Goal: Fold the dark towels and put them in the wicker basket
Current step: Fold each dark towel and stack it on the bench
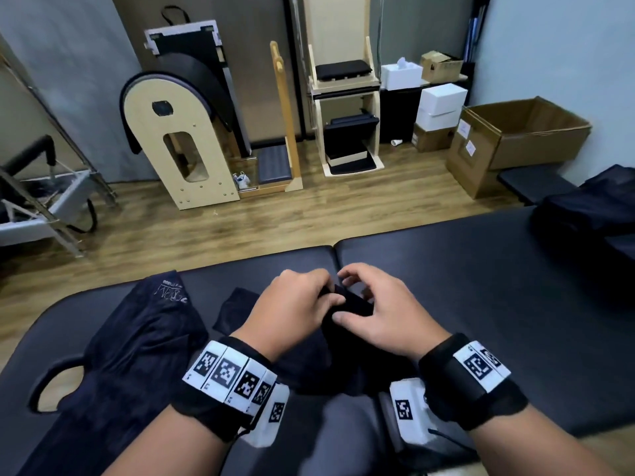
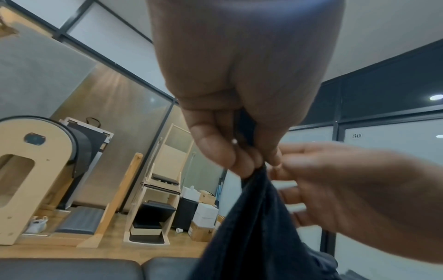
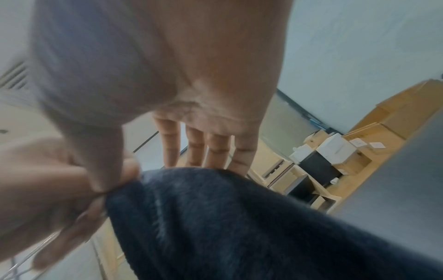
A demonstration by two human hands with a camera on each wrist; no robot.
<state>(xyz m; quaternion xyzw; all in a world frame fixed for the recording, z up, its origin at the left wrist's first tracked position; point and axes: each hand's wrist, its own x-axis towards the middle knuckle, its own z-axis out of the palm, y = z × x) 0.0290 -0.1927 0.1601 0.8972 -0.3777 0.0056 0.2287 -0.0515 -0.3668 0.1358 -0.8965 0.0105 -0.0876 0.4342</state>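
A dark towel (image 1: 330, 362) (image 2: 254, 227) (image 3: 215, 217) is lifted off the black padded table (image 1: 464, 297) in front of me. My left hand (image 1: 328, 295) (image 2: 251, 161) pinches its top corner between thumb and curled fingers, and the cloth hangs down from that pinch. My right hand (image 1: 347, 297) (image 3: 148, 170) is right beside it: its thumb touches the towel's edge next to the left fingers, and its fingers reach straight behind the upper hem. A second dark towel (image 1: 137, 338) with a stitched logo lies spread on the table to my left. No wicker basket is in view.
A heap of dark cloth (image 1: 591, 214) sits at the table's far right. Beyond the table's far edge is wood floor with a wooden barrel frame (image 1: 178, 132), a wooden chair unit (image 1: 347, 108), white boxes (image 1: 439, 104) and an open cardboard box (image 1: 522, 132).
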